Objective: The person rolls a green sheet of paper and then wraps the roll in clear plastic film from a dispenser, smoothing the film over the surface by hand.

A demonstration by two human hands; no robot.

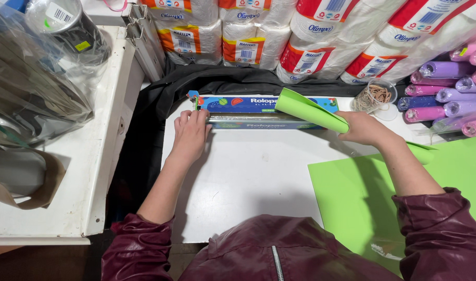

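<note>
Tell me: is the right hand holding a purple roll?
No: the right hand grips a rolled green sheet, while the purple rolls lie stacked apart at the right.

Shop or stationery-store packing counter. Beyond the right grip, wrapped multipacks of white paper rolls stood stacked in a row along the back, and to its right lay a pile of pink and purple rolled sheets in clear sleeves. A small clear cup of rubber bands sat just beyond that grip. Left of the left grip, bagged goods crowded a white side shelf. The white desk served as the work surface.
</note>
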